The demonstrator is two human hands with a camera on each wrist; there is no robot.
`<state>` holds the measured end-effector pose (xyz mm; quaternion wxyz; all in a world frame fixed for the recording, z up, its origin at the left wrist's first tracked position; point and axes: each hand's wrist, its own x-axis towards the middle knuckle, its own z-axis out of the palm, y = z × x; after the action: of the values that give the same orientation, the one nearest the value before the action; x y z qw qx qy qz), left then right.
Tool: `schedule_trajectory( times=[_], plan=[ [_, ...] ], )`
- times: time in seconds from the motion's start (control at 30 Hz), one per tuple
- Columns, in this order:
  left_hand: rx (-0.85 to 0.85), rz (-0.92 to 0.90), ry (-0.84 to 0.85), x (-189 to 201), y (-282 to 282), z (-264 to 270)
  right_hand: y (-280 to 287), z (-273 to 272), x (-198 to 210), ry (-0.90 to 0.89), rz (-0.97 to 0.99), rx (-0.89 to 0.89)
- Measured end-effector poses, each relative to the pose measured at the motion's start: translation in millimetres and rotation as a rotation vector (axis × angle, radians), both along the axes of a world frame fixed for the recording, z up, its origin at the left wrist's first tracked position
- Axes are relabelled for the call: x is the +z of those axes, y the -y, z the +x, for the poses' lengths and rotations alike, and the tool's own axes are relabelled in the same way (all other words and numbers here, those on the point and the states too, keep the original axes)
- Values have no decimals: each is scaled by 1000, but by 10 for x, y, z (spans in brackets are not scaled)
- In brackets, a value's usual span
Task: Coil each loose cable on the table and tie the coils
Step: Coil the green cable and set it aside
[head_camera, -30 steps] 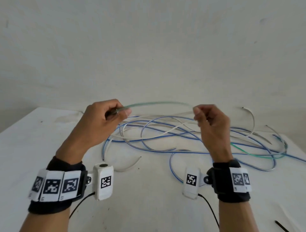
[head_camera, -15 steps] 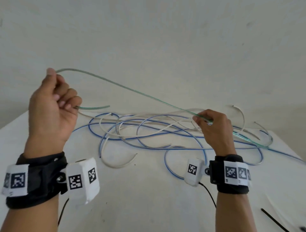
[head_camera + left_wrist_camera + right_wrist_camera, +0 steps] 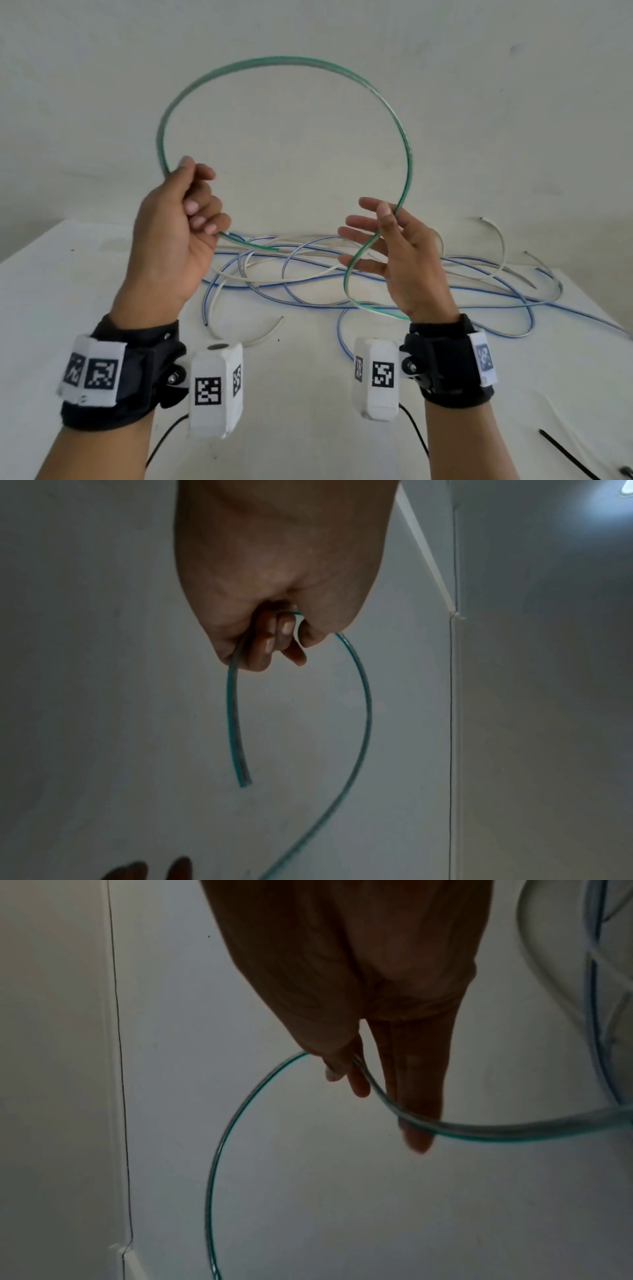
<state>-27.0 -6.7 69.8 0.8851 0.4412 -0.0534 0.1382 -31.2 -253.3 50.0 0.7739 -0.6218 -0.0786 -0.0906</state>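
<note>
Hard to see in the left wrist view: dark, with the left hand only a shadowy fist. Dark too in the right wrist view, over the right hand. Cut off at the bottom right of the head view: a black tie on the table. Hard to follow as well: the pile of blue cables and white cables behind the hands, all crossing one another.

Since half a second ago: no more long slanted line of green cable, now bent into a big round loop up in the air between the two hands. Left hand nearer the middle. Right hand no longer pinching.

On the left: left hand curled tight round the green cable, thumb up, with the short loose end poking out below toward the pile. In the middle: the loop, high over the table, touching only the hands. On the right: right hand wide apart, fingers spread and straight, with the green cable running across them, then curving down to the table by the wrist. Only touching there, not gripping.
</note>
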Motion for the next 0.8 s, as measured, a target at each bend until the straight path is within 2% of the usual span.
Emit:
schedule_trajectory(
  times=[0.1, 0.2, 0.27, 0.33, 0.37, 0.43, 0.47, 0.5, 0.53, 0.67, 0.8],
  plan=[
    [-50, -74, -22, 5, 101, -20, 25, 13, 49, -15, 137, 3],
    [-98, -145, -32, 51, 137, -51, 91, -9, 184, -17, 477, 57],
    [-104, -152, -36, 74, 158, -74, 98, -16, 192, 1, 587, 32],
    [-107, -161, -28, 73, 176, -82, 60, 25, 118, 14, 453, -93],
    [-112, -166, -23, 66, 186, -82, 49, 66, 43, 11, 289, -172],
    [-118, -177, -15, 51, 201, -77, 52, 142, -102, -12, -223, -314],
    [-118, -183, -13, 43, 208, -76, 54, 164, -152, -28, -502, -348],
    [-122, -188, -14, 39, 218, -76, 57, 165, -183, -21, -702, -364],
    [-131, -189, -16, 34, 234, -75, 25, 135, -170, 5, -765, -366],
    [-142, -153, -37, 20, 333, -83, -143, 35, -81, 187, -632, -339],
    [-107, -122, -15, 25, 396, -106, -331, -117, 31, 79, -553, 49]
  ],
)
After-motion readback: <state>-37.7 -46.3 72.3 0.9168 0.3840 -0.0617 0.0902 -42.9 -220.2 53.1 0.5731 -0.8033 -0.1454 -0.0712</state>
